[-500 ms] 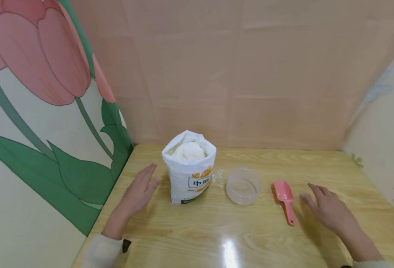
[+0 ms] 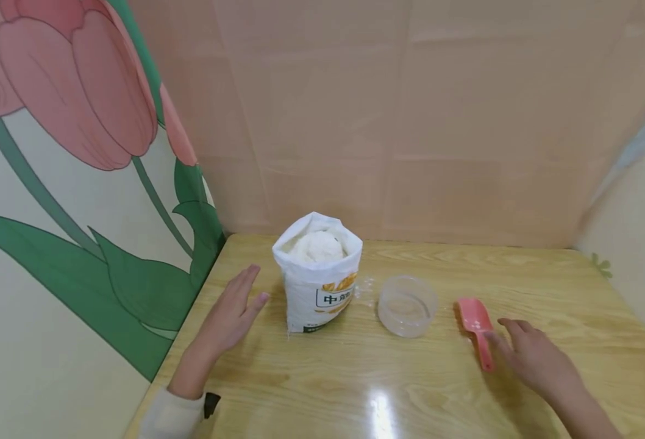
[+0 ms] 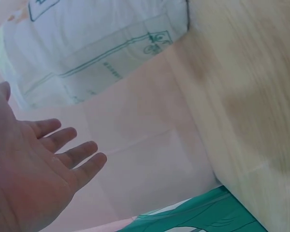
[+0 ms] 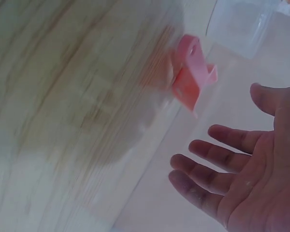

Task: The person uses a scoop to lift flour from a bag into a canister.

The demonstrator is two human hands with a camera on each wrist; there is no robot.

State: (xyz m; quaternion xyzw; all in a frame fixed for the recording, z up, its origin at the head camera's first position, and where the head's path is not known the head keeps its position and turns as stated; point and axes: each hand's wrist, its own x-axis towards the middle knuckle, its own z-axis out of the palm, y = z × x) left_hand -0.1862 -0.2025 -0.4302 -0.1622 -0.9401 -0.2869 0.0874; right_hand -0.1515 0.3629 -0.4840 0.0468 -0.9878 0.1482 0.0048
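Pickup of the pink scoop [image 2: 477,323] looks like the step in hand: it lies on the counter [image 2: 300,384] at the right of the head view, handle toward the lower edge. Your right grip [image 2: 542,361] hovers just beside that handle, fingers apart and around nothing; the right wrist view shows a gap between hand and scoop. Your left grip [image 2: 228,322], left of centre, is likewise apart and bare, palm toward the white bag [image 2: 321,299] without touching it. The bag stands open near the middle, white powder [image 2: 319,247] showing at its mouth, and the clear tub [image 2: 407,306] sits between bag and scoop. Your next move probably calls for lowering the right thumb and fingers over the handle, then closing them firmly before lifting.
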